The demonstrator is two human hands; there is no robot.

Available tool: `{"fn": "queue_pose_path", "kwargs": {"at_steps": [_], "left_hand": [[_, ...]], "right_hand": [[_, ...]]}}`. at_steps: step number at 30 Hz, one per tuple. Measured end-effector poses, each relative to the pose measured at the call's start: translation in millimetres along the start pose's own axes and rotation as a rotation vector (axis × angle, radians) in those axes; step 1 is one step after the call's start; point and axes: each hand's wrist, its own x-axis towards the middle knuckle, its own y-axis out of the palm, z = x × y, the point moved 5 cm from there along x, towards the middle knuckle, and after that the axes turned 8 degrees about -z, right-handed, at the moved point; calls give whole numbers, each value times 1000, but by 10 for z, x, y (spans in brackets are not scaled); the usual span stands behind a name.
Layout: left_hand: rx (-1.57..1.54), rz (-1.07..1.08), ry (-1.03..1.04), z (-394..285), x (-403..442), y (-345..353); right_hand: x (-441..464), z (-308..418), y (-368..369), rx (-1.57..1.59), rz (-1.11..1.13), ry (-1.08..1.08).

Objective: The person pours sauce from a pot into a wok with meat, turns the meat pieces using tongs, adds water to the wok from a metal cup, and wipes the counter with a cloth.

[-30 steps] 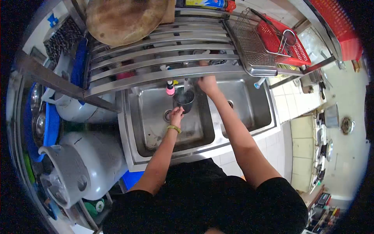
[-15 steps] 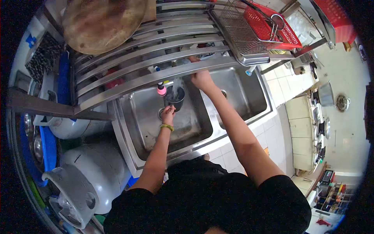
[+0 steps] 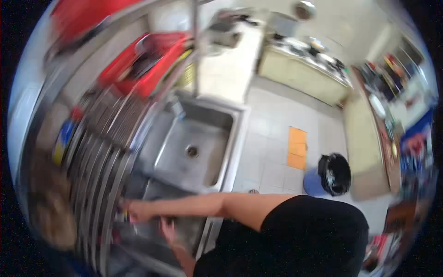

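Observation:
Motion blurs the whole view. My right hand (image 3: pixel 140 210) reaches left across the sink, its fingers closed at the faucet (image 3: pixel 132 219), where bits of pink and yellow show. Just below my right forearm, my left hand (image 3: pixel 168 231) is over the nearer sink basin (image 3: pixel 184 233). Its fingers are smeared and partly covered by the forearm. The dark cup seen earlier cannot be made out now.
The farther sink basin (image 3: pixel 203 124) has a round drain. A slatted metal rack (image 3: pixel 94 180) runs along the left, with a red plastic basket (image 3: pixel 143 62) beyond it. Orange mats (image 3: pixel 297 147) and a bin with a black liner (image 3: pixel 334 175) are on the floor.
My view has swung to the right, bringing the floor and bin into sight. My right hand has moved from the rack's edge to the faucet. The cup under running water is out of sight.

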Motion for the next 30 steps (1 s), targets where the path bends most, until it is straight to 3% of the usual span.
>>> {"fn": "queue_pose_path", "kwargs": {"at_steps": [1,2,4,6,7,8,9,10,12,13,14,16,17,22,25,26,28,29,30], "left_hand": [[65,-118,94,138,23,-190],[638,14,434,182,44,-261],[783,55,369,216,-39,110],[920,58,315,91,-475,498],[980,52,288,71,-711,700],[831,35,220,20,-1023,1152],[677,20,149,1,-1392,1814],[519,7,70,155,-1622,2327],[795,-62,64,418,-1640,2867],[744,106,34,568,-1577,3145],[677,276,0,806,-1453,3448],[589,131,70,1353,-1093,3968],[619,89,138,1537,-1254,4468],[697,303,124,2468,-1165,6314],[650,537,35,3142,-893,7474],[711,551,6,3418,-498,7738],[788,589,-56,3770,-756,8607],[748,708,106,3932,-981,9067],[794,656,119,4145,-836,9446]], "right_hand": [[-58,54,-398,-33,174,114],[-244,-40,-637,-37,263,309],[-792,-27,-1596,-151,422,485],[-1869,-300,-2408,-322,216,411],[-2344,-167,-2982,-316,329,679],[-3129,-420,-3347,-279,268,883],[-3729,-279,-3864,-423,293,937],[-4547,-381,-4225,-449,160,1116],[-5611,-201,-5029,-545,48,1468],[-5984,-44,-5314,-542,-37,1678],[-6183,103,-5514,-514,-161,1651],[-6304,373,-6084,-494,-413,1554],[-6381,400,-6307,-478,-464,1549],[-6730,171,-7685,-401,-605,1538],[-7277,-74,-8653,-485,-780,1555],[-7696,-188,-8866,-618,-779,1598],[-8546,-431,-9239,-875,-734,1699],[-8990,-447,-9359,-746,-807,1821],[-9318,-359,-9432,-599,-883,1915]]}}
